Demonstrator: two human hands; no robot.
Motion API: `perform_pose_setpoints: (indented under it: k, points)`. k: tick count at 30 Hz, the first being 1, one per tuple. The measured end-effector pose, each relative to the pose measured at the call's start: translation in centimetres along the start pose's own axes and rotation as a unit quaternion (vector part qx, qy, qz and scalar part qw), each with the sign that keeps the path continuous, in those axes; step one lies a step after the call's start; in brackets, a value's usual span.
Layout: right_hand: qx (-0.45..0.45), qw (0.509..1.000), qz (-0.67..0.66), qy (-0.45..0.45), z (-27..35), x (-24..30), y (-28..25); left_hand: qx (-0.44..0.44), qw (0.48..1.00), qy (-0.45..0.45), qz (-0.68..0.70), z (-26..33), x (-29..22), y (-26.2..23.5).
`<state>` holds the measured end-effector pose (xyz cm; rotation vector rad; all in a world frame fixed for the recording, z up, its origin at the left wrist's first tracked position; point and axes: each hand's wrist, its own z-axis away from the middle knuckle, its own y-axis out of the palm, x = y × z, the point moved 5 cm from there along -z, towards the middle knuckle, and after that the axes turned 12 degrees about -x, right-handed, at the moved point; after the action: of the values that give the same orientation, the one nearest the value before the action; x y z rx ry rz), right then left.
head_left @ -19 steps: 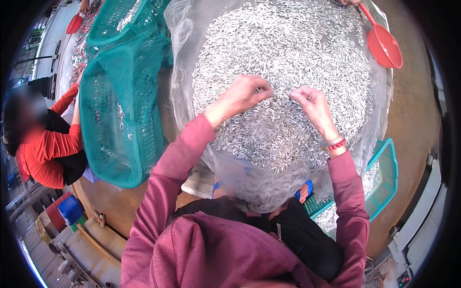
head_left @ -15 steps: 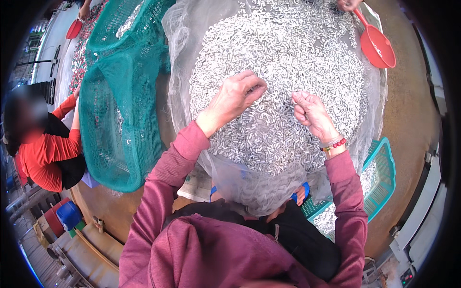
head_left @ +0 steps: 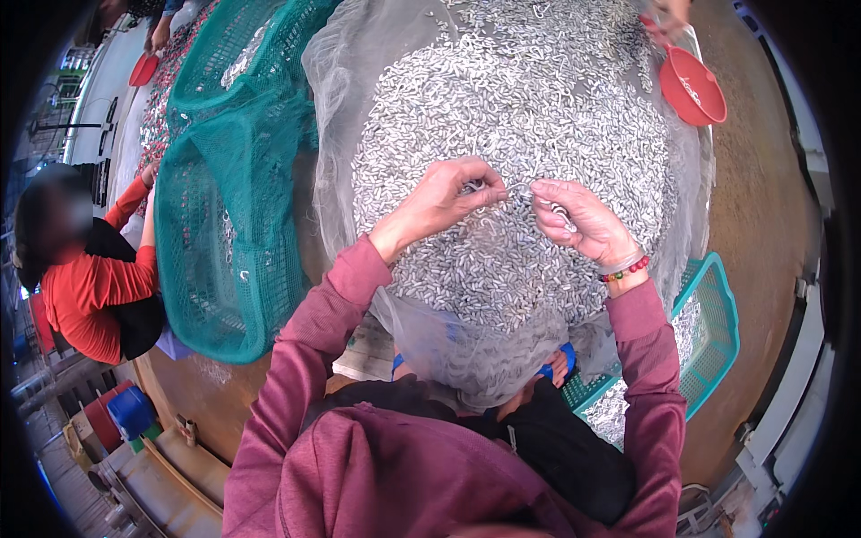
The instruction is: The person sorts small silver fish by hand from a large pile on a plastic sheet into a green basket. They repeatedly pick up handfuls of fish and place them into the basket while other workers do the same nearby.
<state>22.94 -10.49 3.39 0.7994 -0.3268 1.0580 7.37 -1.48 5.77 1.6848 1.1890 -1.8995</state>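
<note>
A big pile of small white and grey curved pieces (head_left: 529, 117) spreads in front of me on translucent netting (head_left: 330, 108). Over its middle, my left hand (head_left: 450, 195) is closed in a pinch, its thumb and fingertips near the thin end of a piece. Close by on the right, my right hand (head_left: 578, 218) has thumb and forefinger pinched together. White curved pieces (head_left: 560, 212) sit in its curled fingers. A thin curved bit shows between the two sets of fingertips; which hand grips it is hard to make out.
Green mesh baskets (head_left: 229, 233) stand at my left, and a green basket (head_left: 713, 332) with white pieces is low at my right. Another person's hand (head_left: 668, 18) is by a red scoop (head_left: 692, 87). A person in a red top (head_left: 94, 287) sits at far left.
My hands have come together over the pile, the left moving right and slightly down. White pieces now show in my right hand's fingers. The red scoop shifted slightly left.
</note>
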Motion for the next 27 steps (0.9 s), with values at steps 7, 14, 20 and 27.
perform_pose_setpoints:
  k: [7,14,20,27]
  points:
    - [-0.016,0.993,0.107,-0.039,-0.9,-0.5,0.9,-0.024,0.984,0.142,-0.109,1.1,-1.6,-0.8]
    - [-0.136,0.975,0.116,-0.131,-1.7,-0.4,1.0,-0.032,0.962,0.237,-0.132,2.9,-2.7,0.8]
    - [0.016,0.970,-0.173,-0.167,-1.3,0.7,0.6,-0.022,0.929,0.015,0.369,1.9,0.3,-3.1]
    - [-0.085,0.964,0.213,-0.132,-4.5,-3.9,-1.4,-0.016,0.779,-0.222,0.586,1.9,4.5,-2.0]
